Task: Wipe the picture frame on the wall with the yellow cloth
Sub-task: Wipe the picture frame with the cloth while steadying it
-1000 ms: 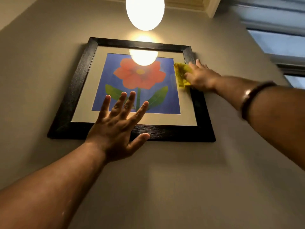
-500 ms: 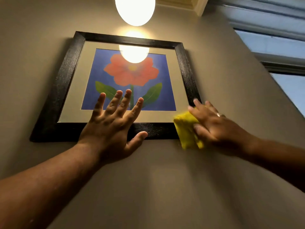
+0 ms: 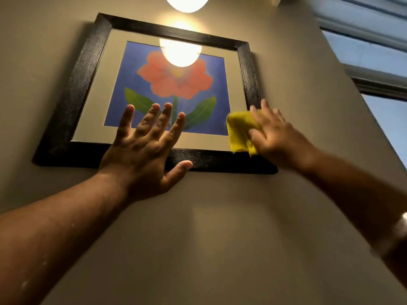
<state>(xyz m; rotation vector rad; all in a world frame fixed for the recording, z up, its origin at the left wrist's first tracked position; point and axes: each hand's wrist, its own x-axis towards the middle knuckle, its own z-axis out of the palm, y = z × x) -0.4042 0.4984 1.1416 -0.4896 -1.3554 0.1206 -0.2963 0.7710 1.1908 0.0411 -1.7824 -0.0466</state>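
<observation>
A black picture frame (image 3: 77,84) hangs on the beige wall, holding a red flower print on blue behind glass. My left hand (image 3: 143,150) lies flat with fingers spread over the frame's bottom rail and the lower mat, its thumb under the rail. My right hand (image 3: 277,137) presses the folded yellow cloth (image 3: 240,130) against the frame's lower right corner, over the mat and the inner edge of the rail. That hand is blurred with motion.
A glowing round lamp (image 3: 187,3) hangs above the frame and reflects in the glass. A window with a grey frame (image 3: 374,84) sits to the right. Bare wall (image 3: 220,238) stretches below the frame.
My right hand swept the cloth down the right side from near the top corner to the bottom corner, then back up slightly onto the lower right mat. The left hand stayed put.
</observation>
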